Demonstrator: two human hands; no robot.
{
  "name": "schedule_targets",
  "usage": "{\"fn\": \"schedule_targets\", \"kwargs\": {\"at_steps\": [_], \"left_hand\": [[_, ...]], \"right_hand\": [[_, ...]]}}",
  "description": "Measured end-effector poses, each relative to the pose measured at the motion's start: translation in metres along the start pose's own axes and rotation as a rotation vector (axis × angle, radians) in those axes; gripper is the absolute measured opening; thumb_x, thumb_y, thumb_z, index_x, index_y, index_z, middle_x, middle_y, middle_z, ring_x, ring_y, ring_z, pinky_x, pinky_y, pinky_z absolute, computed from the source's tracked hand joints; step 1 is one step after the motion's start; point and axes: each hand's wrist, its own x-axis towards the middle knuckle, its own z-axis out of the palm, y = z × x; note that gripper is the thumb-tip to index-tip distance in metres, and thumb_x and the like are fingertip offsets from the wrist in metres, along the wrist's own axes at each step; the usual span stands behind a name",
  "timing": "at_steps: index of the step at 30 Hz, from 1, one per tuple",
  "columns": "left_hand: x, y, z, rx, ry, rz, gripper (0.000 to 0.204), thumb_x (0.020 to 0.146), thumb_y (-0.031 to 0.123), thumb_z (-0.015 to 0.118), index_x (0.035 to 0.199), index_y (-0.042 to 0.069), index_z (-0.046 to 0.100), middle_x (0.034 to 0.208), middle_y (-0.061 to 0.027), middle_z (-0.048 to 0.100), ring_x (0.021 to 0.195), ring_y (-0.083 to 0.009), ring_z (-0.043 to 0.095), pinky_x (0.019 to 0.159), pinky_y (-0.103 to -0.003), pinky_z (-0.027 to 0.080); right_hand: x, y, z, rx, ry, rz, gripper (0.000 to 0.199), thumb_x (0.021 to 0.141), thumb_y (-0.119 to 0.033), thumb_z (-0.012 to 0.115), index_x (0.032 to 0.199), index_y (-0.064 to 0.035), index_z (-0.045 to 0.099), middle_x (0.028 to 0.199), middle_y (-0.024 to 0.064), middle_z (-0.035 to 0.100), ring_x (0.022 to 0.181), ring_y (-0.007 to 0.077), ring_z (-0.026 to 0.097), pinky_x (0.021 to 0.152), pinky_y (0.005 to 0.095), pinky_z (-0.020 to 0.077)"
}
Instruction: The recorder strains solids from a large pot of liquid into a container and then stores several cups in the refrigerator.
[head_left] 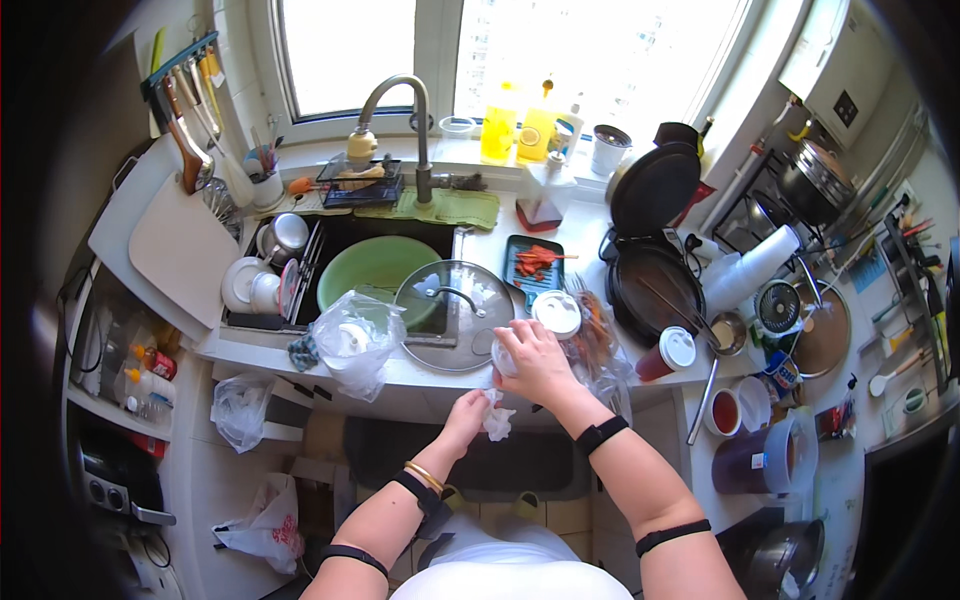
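Note:
My left hand (463,421) is closed in a pinch on a crumpled white tissue (497,420), held out over the counter's front edge. Just to its right and farther in, my right hand (538,362) reaches over the edge with its fingers curled. A pale, partly see-through thing shows at those fingertips, mostly hidden by the hand. Right behind that hand stands a cup with a white lid (556,313). A glass pan lid (455,312) with a dark handle lies to the left of the right hand. Clear plastic bags (598,350) with brownish contents lie to its right.
A green basin (385,272) sits in the sink (325,238) below a tall faucet (424,140). A plastic bag (362,345) rests at the counter edge. Rightward stand an open black electric griddle (640,295), a lidded red cup (667,355) and a jug of dark liquid (755,457).

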Motion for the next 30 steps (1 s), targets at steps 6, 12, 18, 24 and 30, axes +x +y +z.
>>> {"fn": "schedule_targets", "kwargs": {"at_steps": [6, 12, 18, 24, 30], "left_hand": [[0.009, -0.008, 0.009, 0.068, 0.012, 0.029, 0.02, 0.093, 0.015, 0.044, 0.1, 0.004, 0.059, 0.09, -0.003, 0.062, 0.079, -0.0108, 0.058, 0.066, -0.026, 0.047], [0.004, -0.054, 0.01, 0.318, 0.035, 0.108, 0.013, 0.092, 0.008, 0.047, 0.094, 0.001, 0.058, 0.082, -0.0037, 0.058, 0.073, -0.0111, 0.052, 0.066, -0.026, 0.043], [-0.012, -0.062, 0.034, 0.371, -0.002, 0.025, 0.012, 0.089, 0.005, 0.05, 0.098, 0.002, 0.058, 0.085, -0.0042, 0.06, 0.076, -0.0123, 0.056, 0.068, -0.025, 0.045], [-0.012, -0.038, 0.115, 0.204, -0.301, -0.051, 0.012, 0.084, 0.0, 0.056, 0.095, 0.002, 0.062, 0.089, -0.0057, 0.062, 0.082, -0.0131, 0.061, 0.075, -0.026, 0.05], [0.005, -0.058, 0.178, 0.256, -0.584, -0.003, 0.037, 0.082, -0.007, 0.053, 0.119, 0.002, 0.049, 0.114, -0.007, 0.055, 0.101, -0.0158, 0.058, 0.089, -0.03, 0.047]], "right_hand": [[-0.009, -0.009, -0.013, 0.024, 0.039, 0.012, 0.093, 0.058, -0.033, 0.082, 0.137, -0.0137, 0.038, 0.137, 0.0182, 0.039, 0.128, 0.0339, 0.035, 0.107, 0.0448, 0.0282], [-0.072, -0.004, -0.027, 0.365, 0.359, 0.122, 0.023, 0.076, -0.016, 0.066, 0.095, -0.007, 0.06, 0.099, 0.0122, 0.053, 0.1, 0.0313, 0.05, 0.087, 0.0408, 0.0412], [-0.19, 0.071, 0.007, 0.409, 0.518, 0.676, 0.007, 0.076, -0.011, 0.064, 0.082, -0.0067, 0.062, 0.085, 0.0091, 0.055, 0.088, 0.0294, 0.052, 0.079, 0.0393, 0.0443], [-0.246, 0.091, 0.033, 1.25, 0.033, 0.808, 0.032, 0.093, -0.026, 0.058, 0.117, -0.0044, 0.058, 0.104, 0.0044, 0.062, 0.091, 0.0116, 0.058, 0.081, 0.0272, 0.047], [-0.255, 0.103, 0.034, 1.465, 0.288, 0.827, 0.021, 0.092, -0.014, 0.06, 0.106, 0.0, 0.061, 0.093, 0.005, 0.065, 0.087, 0.0114, 0.06, 0.077, 0.0254, 0.0488]]}}
